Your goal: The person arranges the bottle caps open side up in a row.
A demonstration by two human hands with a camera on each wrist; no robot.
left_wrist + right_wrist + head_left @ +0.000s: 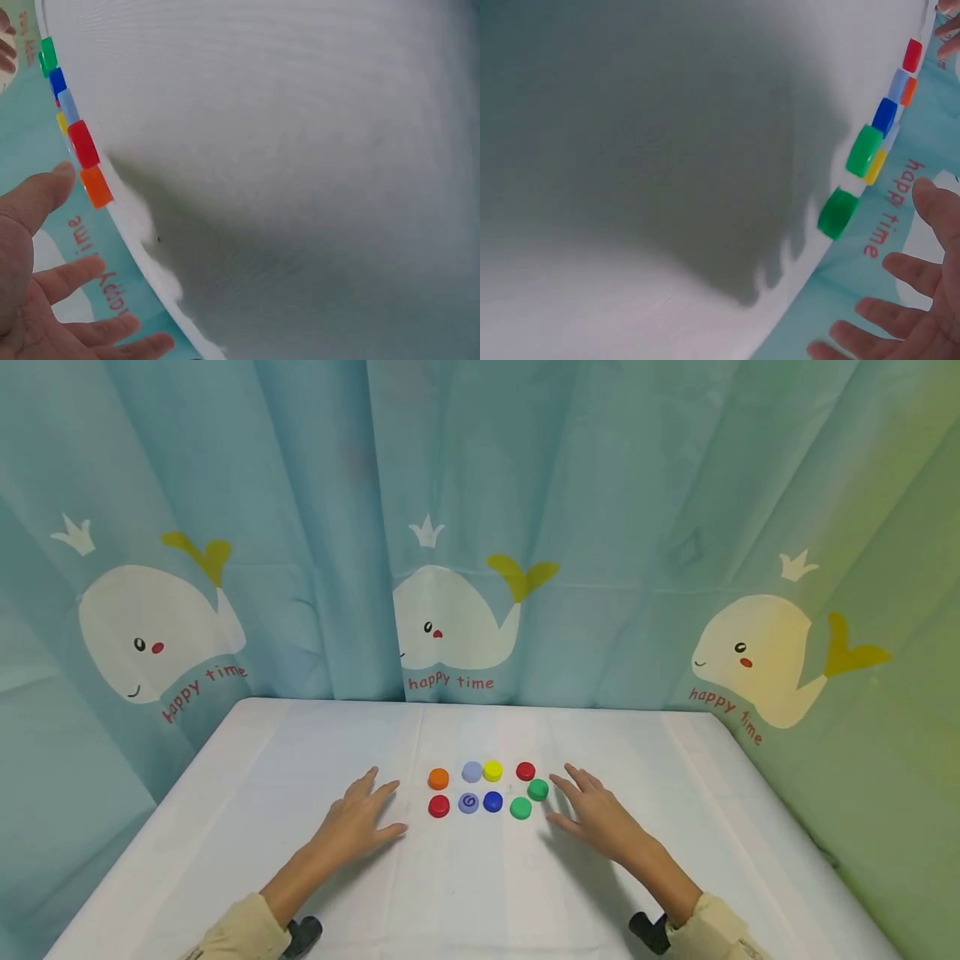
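Fingers spread and clasping nothing, a person's left hand hovers over a white-covered table; at its 2 o'clock lies an orange disc, with a front red disc at the orange's 6 o'clock, both probably best taken by the rim between thumb and forefinger; at the orange's 3 o'clock comes a lilac disc, a spiral-marked disc at its 6 o'clock; at the lilac's 3 o'clock, touching or nearly so, sits a yellow disc, where a narrow pinch should spare the neighbour; a blue disc lies at the yellow's 6 o'clock; farther right, a front green disc has a back red disc at its 12 o'clock and an outer green disc between its 1 and 2 o'clock; the right hand, likewise released, holds its spread fingertips just beside that outer green, from where a straight, gentle lowering would likely serve better than a sweep toward 9 o'clock.
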